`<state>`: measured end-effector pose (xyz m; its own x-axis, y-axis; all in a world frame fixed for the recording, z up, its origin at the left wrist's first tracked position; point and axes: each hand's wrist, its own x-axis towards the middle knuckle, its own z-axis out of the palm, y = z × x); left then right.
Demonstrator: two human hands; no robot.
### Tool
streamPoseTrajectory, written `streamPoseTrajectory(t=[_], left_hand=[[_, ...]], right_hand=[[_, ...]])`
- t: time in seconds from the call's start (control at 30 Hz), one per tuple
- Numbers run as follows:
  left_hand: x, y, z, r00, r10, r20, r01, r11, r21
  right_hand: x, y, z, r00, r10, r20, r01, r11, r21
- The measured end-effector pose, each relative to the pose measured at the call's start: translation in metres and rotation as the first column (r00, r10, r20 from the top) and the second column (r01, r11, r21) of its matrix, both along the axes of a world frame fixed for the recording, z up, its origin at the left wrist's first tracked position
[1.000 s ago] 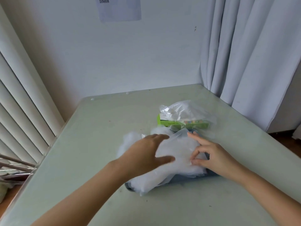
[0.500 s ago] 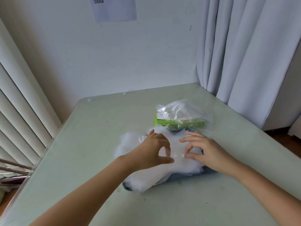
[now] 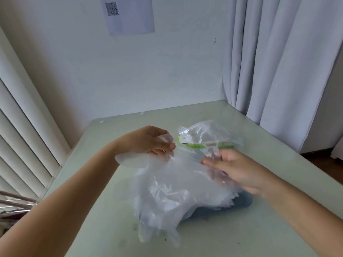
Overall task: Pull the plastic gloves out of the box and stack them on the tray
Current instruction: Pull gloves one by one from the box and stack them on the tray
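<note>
Thin clear plastic glove [image 3: 178,164] held spread above the pile [image 3: 170,197] on the blue tray [image 3: 244,200].
Left hand [image 3: 148,141] and right hand [image 3: 239,169] each pinch one edge (green box [image 3: 222,145] just behind); lay it flat, edges matched, before letting go. Earlier both hands were low on the pile; now they are raised.

QR code [image 3: 111,8] on paper sheet [image 3: 130,15] taped to wall; green box [image 3: 204,145] print unreadable.
</note>
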<state>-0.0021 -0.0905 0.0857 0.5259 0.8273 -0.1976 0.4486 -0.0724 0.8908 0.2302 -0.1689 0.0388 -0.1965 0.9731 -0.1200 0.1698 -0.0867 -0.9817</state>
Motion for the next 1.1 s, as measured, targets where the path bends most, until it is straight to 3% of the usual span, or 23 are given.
streamPoseTrajectory(t=[0.13, 0.3, 0.37, 0.43, 0.5, 0.53, 0.6, 0.7, 0.77, 0.83, 0.9, 0.97, 1.1], left_hand=[[-0.003, 0.032, -0.041, 0.999, -0.010, -0.037, 0.007, 0.996, -0.087], [0.007, 0.055, -0.070, 0.988, 0.028, -0.149, -0.038, 0.997, -0.064], [0.011, 0.060, -0.066, 0.954, 0.197, -0.225, -0.161, 0.973, 0.167], [0.019, 0.048, -0.054, 0.882, 0.400, -0.250, -0.186, 0.783, 0.594], [0.036, 0.017, -0.043, 0.912, 0.389, -0.132, -0.131, 0.581, 0.803], [0.045, 0.001, -0.043, 0.937, 0.321, -0.139, -0.067, 0.554, 0.830], [0.062, -0.023, -0.058, 0.921, 0.193, -0.337, 0.157, 0.609, 0.777], [0.064, -0.024, -0.105, 0.765, 0.095, -0.637, 0.361, 0.757, 0.546], [0.056, -0.018, -0.129, 0.706, 0.044, -0.707, 0.422, 0.775, 0.470], [0.048, -0.015, -0.144, 0.729, 0.051, -0.683, 0.434, 0.737, 0.518], [0.044, -0.015, -0.150, 0.737, 0.036, -0.675, 0.463, 0.701, 0.543], [0.044, -0.016, -0.149, 0.718, 0.048, -0.695, 0.470, 0.703, 0.534], [0.043, -0.016, -0.151, 0.683, 0.139, -0.717, 0.365, 0.785, 0.500]], right_hand=[[-0.003, 0.026, -0.031, 0.930, -0.049, 0.364, 0.007, 0.993, 0.115], [0.003, 0.048, -0.059, 0.793, -0.132, 0.595, 0.068, 0.989, 0.129], [0.004, 0.050, -0.063, 0.767, -0.160, 0.621, 0.085, 0.985, 0.149], [0.004, 0.052, -0.066, 0.735, -0.177, 0.655, 0.083, 0.982, 0.172], [0.003, 0.054, -0.070, 0.721, -0.170, 0.672, 0.071, 0.982, 0.172], [0.003, 0.055, -0.072, 0.713, -0.170, 0.680, 0.066, 0.982, 0.176], [0.004, 0.055, -0.074, 0.704, -0.177, 0.688, 0.058, 0.980, 0.192], [0.006, 0.051, -0.075, 0.665, -0.264, 0.699, 0.069, 0.953, 0.294], [0.004, 0.044, -0.077, 0.533, -0.489, 0.691, 0.021, 0.823, 0.567], [-0.004, 0.038, -0.079, 0.591, -0.474, 0.653, -0.174, 0.716, 0.676], [-0.016, 0.033, -0.084, 0.642, -0.180, 0.745, -0.386, 0.765, 0.516], [-0.017, 0.034, -0.096, 0.588, 0.051, 0.808, -0.449, 0.851, 0.273], [0.008, 0.036, -0.097, 0.356, 0.052, 0.933, -0.375, 0.922, 0.092]])
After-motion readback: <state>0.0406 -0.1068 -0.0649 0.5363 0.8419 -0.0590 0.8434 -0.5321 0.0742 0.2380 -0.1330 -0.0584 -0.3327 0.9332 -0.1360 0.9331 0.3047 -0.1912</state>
